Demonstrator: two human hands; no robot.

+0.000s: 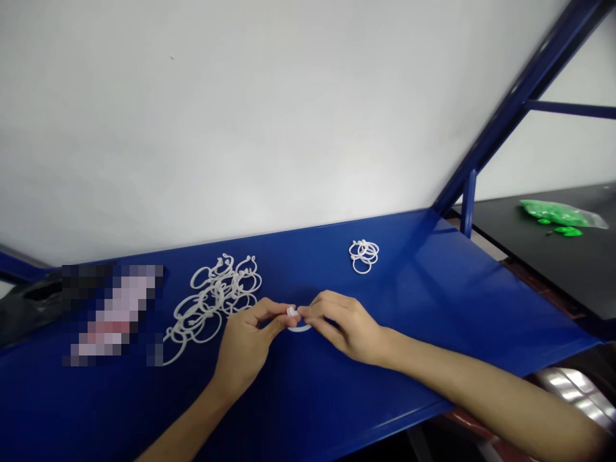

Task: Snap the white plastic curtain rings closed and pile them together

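Between my two hands, just above the blue table (337, 398), is a white plastic ring (301, 328), mostly covered by my fingers. My left hand (250, 340) pinches the ring's end piece between thumb and forefinger. From the other side, my right hand (344, 324) grips the same ring with its fingertips close to the left ones. A loose pile of several white rings (206, 321) with small knobbed ends lies beside my left hand. Farther back on the right sits a smaller cluster of white rings (364, 253).
At the left lie a black plastic bag (33, 308) and a blurred-out item (115, 314). A pale wall (264, 128) rises behind the table, with a blue metal frame (505, 122) on the right. Beyond it, a black table (543, 256) bears a bag of green pieces (553, 213).
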